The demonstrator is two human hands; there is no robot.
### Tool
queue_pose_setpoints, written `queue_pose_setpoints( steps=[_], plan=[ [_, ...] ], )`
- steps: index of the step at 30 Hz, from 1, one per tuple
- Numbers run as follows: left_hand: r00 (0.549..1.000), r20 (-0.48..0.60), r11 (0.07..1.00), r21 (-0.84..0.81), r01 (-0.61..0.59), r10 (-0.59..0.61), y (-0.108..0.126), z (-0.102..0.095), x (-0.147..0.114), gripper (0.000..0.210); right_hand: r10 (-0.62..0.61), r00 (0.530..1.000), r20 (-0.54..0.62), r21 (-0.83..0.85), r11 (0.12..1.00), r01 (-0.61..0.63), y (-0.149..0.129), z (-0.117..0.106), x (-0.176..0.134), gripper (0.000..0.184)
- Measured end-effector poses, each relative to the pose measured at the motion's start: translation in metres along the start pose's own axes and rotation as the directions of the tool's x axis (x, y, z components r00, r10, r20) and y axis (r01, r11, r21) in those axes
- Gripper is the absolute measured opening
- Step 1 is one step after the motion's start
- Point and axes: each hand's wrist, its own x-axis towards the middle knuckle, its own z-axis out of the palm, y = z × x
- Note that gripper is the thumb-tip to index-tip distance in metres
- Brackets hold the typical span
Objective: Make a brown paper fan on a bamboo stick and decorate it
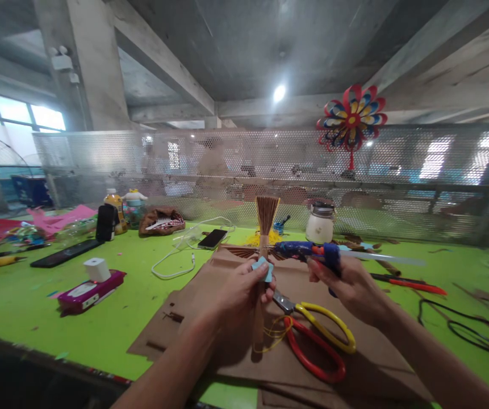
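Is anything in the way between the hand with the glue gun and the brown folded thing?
Just the glue gun, held in the right hand; its tip points at the brown folded thing in the left hand. I see nothing else between.

Left hand [244,287] pinches, thumb [258,276] uppermost, at six o'clock; right hand [350,287] grips at four; forearms [187,349] slant inward.
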Motion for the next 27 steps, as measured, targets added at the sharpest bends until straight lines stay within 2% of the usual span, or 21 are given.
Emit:
queue_pose_setpoints(
  steps=[8,15,22,25,27],
  plan=[
    [1.000,0.012,1.000,0.017,0.003,-0.003,-0.0014,-0.0002,0.0008,0.020,0.048,0.999,0.010,-0.036,0.998,-0.048,0.0002,0.0038,-0.0017,0.048],
    [1.000,-0.001,0.999,0.004,0.031,-0.031,0.0000,0.0010,-0.0008,0.021,0.011,1.000,0.009,0.063,0.998,-0.012,0.0008,0.0010,0.0010,0.043],
    [1.000,0.012,1.000,-0.022,-0.003,0.003,0.0030,-0.0009,-0.0010,0.020,0.041,0.999,0.032,0.017,0.999,-0.042,0.0023,0.0029,-0.0009,0.045],
    [1.000,-0.016,1.000,-0.009,-0.011,0.011,0.0031,0.0005,-0.0017,0.019,0.055,0.998,0.039,-0.002,0.998,-0.055,0.0004,0.0044,-0.0020,0.047],
    [0.999,-0.036,1.000,0.000,-0.004,0.004,0.0024,0.0018,-0.0021,0.019,0.023,1.000,0.000,0.005,1.000,-0.023,-0.0014,0.0054,-0.0025,0.046]
  ],
)
